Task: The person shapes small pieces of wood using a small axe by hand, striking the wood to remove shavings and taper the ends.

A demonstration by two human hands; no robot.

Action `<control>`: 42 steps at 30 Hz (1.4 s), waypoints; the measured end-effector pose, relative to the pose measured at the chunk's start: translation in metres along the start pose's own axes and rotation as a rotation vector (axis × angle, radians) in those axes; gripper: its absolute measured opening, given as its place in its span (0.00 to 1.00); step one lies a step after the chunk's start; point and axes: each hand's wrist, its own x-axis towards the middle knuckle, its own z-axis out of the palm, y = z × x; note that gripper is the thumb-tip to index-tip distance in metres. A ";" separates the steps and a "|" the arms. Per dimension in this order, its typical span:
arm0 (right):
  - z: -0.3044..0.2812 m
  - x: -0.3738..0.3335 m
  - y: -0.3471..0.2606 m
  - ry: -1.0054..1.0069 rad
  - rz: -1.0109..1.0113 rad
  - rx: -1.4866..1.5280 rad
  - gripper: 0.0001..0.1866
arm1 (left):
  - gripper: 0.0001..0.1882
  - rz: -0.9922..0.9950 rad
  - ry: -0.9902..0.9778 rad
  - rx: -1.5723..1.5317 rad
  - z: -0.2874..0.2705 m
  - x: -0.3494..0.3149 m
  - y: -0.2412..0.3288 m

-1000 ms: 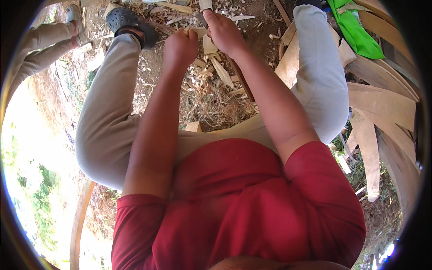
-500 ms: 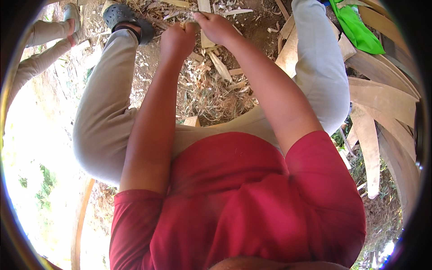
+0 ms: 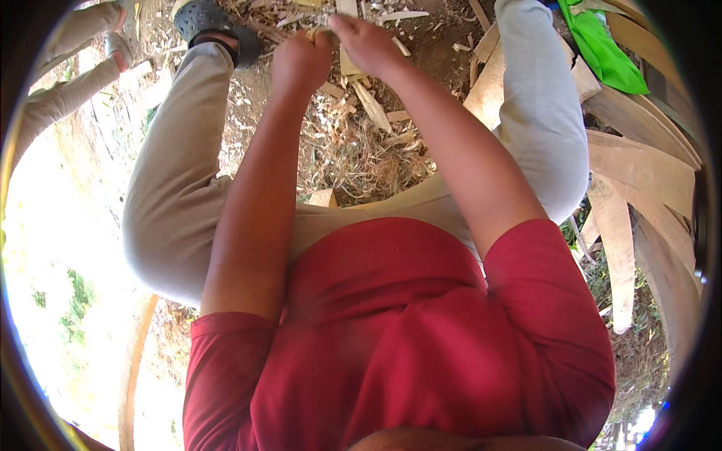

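Both arms reach to the top of the view, where my hands meet over the ground. My left hand [image 3: 302,62] is a closed fist, and a small bit of something tan shows at its thumb side; its kind cannot be made out. Close beside it, my right hand [image 3: 368,48] is closed too, its thumb toward the left hand. The fingers' undersides are hidden, and so is most of what they grip. Behind the hands, a pale flat strip of wood [image 3: 349,62] lies pointing away from me.
Wood shavings and dry grass [image 3: 365,169] cover the ground between my legs, with split wood pieces [image 3: 372,107] among them. Long curved boards [image 3: 639,154] are stacked at right, beneath a bright green cloth or bag [image 3: 602,49]. Another person's legs [image 3: 71,90] show at upper left.
The whole view has shifted slightly, so feet and ground sit a little higher. My hands stay close together in nearly the same pose, a touch further right.
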 end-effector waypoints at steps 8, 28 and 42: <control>-0.015 -0.006 -0.007 -0.119 0.105 0.111 0.38 | 0.31 0.016 -0.033 -0.009 -0.006 -0.003 0.011; -0.022 -0.003 -0.011 -0.191 0.130 0.032 0.38 | 0.27 0.069 -0.022 0.037 -0.007 -0.006 0.007; -0.050 -0.004 -0.030 -0.155 0.044 0.183 0.39 | 0.22 0.118 -0.080 0.159 -0.010 -0.016 0.013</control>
